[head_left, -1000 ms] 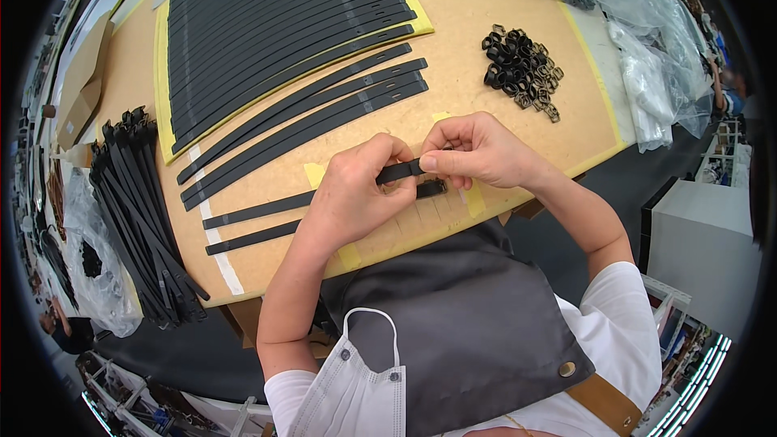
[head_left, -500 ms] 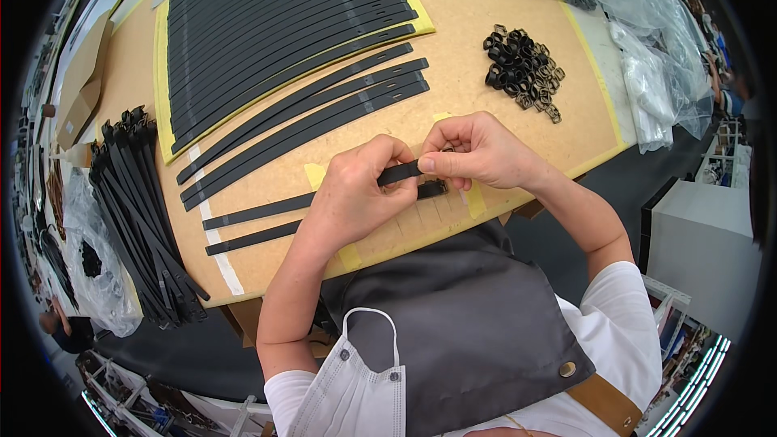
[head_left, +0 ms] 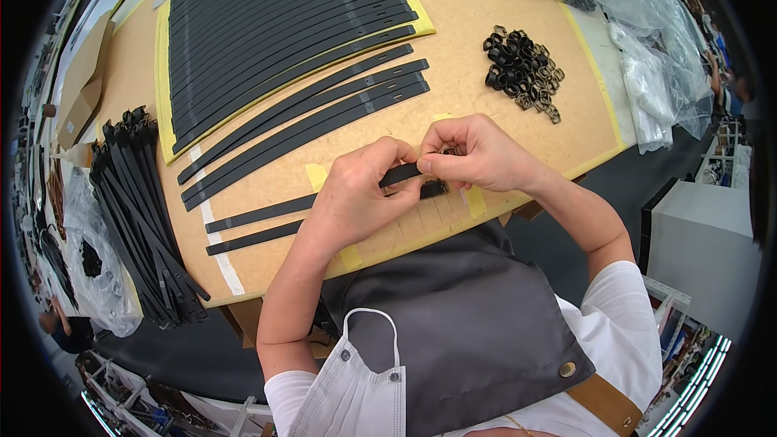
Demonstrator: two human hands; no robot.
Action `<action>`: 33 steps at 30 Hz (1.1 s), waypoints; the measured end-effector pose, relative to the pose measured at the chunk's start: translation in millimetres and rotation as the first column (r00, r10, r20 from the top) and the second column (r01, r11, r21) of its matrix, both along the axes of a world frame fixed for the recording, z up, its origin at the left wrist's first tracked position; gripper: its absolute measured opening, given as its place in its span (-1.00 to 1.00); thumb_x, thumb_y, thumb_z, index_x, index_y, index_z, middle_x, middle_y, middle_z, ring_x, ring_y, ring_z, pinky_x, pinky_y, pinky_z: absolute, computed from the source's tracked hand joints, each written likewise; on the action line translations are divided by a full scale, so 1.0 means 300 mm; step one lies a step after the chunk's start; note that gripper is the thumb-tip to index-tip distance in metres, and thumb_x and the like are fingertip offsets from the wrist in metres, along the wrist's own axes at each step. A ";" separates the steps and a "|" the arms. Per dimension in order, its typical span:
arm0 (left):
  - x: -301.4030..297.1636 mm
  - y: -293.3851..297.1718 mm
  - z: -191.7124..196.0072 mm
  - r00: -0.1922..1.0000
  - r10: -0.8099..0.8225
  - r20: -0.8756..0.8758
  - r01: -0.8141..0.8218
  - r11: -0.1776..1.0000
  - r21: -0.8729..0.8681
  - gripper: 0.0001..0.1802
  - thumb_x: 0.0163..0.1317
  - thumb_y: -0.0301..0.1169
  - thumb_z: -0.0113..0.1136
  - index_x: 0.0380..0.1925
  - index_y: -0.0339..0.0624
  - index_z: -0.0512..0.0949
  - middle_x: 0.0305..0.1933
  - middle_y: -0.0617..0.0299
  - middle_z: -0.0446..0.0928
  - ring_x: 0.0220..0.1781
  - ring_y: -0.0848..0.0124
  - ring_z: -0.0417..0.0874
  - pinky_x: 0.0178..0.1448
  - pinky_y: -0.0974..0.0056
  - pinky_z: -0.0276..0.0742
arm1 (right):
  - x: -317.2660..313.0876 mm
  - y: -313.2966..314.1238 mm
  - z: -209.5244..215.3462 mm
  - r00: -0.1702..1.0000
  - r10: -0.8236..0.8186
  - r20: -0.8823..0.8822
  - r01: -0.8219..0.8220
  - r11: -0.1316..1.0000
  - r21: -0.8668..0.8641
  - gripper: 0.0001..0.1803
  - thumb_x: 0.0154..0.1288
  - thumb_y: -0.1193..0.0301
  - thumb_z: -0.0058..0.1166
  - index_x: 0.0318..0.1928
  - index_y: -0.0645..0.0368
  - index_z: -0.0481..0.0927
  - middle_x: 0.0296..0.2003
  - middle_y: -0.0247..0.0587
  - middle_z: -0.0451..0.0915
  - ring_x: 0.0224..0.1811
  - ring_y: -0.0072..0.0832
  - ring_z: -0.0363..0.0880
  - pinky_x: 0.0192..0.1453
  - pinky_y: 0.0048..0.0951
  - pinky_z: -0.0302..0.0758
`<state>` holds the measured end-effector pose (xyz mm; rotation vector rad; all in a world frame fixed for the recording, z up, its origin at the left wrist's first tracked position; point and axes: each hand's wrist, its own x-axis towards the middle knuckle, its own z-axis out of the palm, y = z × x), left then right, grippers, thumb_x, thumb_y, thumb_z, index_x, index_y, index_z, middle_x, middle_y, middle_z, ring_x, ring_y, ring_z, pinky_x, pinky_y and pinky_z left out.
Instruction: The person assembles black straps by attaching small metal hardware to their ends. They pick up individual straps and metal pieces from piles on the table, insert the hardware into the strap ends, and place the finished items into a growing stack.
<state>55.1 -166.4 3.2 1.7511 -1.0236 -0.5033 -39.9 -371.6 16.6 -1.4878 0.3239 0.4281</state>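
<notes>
A black strap [head_left: 263, 214] runs from the table's left side up into both hands. My left hand [head_left: 364, 186] is closed round it, thumb and fingers pinching it near its right end. My right hand [head_left: 477, 154] grips the very end between thumb and fingers. A small metal buckle [head_left: 450, 151] shows partly at those fingertips; the rest of it is hidden. Just below lies a second black strap [head_left: 255, 238], its middle covered by my left forearm and its buckled end [head_left: 435, 188] showing under my hands.
Several straps [head_left: 307, 129] lie beyond my hands, below a board of neatly rowed straps [head_left: 283, 40]. A heap of black loops and buckles [head_left: 522, 69] sits at the right. Bundled straps [head_left: 142, 210] hang over the left edge. Clear plastic bags [head_left: 647, 73] lie far right.
Both hands stay in nearly the same place. My right fingers have shifted slightly at the strap end, and a little more of the buckle shows.
</notes>
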 end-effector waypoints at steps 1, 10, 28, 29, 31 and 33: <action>0.000 -0.001 -0.003 1.000 0.004 0.028 -0.003 1.000 -0.025 -0.76 0.09 -0.58 0.45 -0.22 -0.29 0.63 -0.34 0.09 0.70 -0.34 0.32 0.76 -0.31 0.29 0.67 | 0.001 -0.001 0.002 1.000 0.007 -0.001 -0.007 1.000 0.000 -0.80 0.45 0.34 0.32 -0.19 0.24 0.67 -0.41 -0.44 0.65 -0.50 -0.78 0.50 -0.44 -0.65 0.44; -0.008 0.000 -0.021 0.995 -0.002 0.100 0.010 0.997 -0.079 -0.78 0.08 -0.60 0.43 -0.24 -0.28 0.64 -0.35 0.15 0.70 -0.39 0.44 0.71 -0.35 0.35 0.62 | 0.010 -0.023 0.001 0.987 0.160 0.000 -0.160 0.987 0.006 -0.76 0.47 0.27 0.29 -0.14 0.21 0.69 -0.36 -0.49 0.61 -0.33 -0.77 0.49 -0.27 -0.62 0.44; -0.007 0.001 -0.052 0.973 -0.140 -0.181 0.125 0.988 -0.093 -0.66 0.13 -0.70 0.17 -0.05 -0.38 0.53 -0.15 0.07 0.67 -0.15 0.44 0.69 -0.02 0.30 0.63 | -0.001 0.004 -0.077 0.985 0.113 0.134 -0.099 0.989 -0.106 -0.73 0.37 0.32 0.34 -0.34 0.19 0.54 -0.37 -0.46 0.57 -0.27 -0.71 0.44 -0.16 -0.52 0.43; -0.003 0.004 -0.050 0.978 -0.132 -0.161 0.132 0.991 -0.011 -0.69 0.14 -0.70 0.18 -0.07 -0.38 0.54 -0.14 0.06 0.67 -0.15 0.40 0.70 -0.02 0.29 0.63 | 0.023 -0.040 -0.038 0.980 0.178 0.091 -0.155 0.964 -0.214 -0.74 0.37 0.32 0.36 -0.29 0.20 0.56 -0.32 -0.41 0.63 -0.20 -0.70 0.50 -0.07 -0.50 0.49; -0.007 0.003 -0.043 0.988 -0.136 -0.070 0.141 0.988 0.068 -0.76 0.17 -0.69 0.21 -0.13 -0.37 0.56 -0.14 0.05 0.65 -0.15 0.33 0.70 -0.03 0.28 0.62 | 0.045 -0.071 -0.039 0.977 0.079 0.196 -0.015 0.952 -0.306 -0.73 0.42 0.30 0.37 -0.22 0.24 0.61 -0.30 -0.35 0.67 -0.22 -0.67 0.55 -0.06 -0.48 0.53; -0.020 -0.001 -0.050 0.986 -0.153 0.066 0.149 0.987 0.064 -0.82 0.19 -0.68 0.24 -0.18 -0.35 0.58 -0.15 0.06 0.63 -0.16 0.24 0.69 -0.03 0.26 0.61 | 0.086 -0.092 -0.054 0.928 -0.043 0.370 0.233 0.843 -0.484 -0.77 0.41 0.34 0.35 -0.18 0.24 0.63 -0.25 -0.30 0.67 -0.17 -0.52 0.61 -0.03 -0.41 0.57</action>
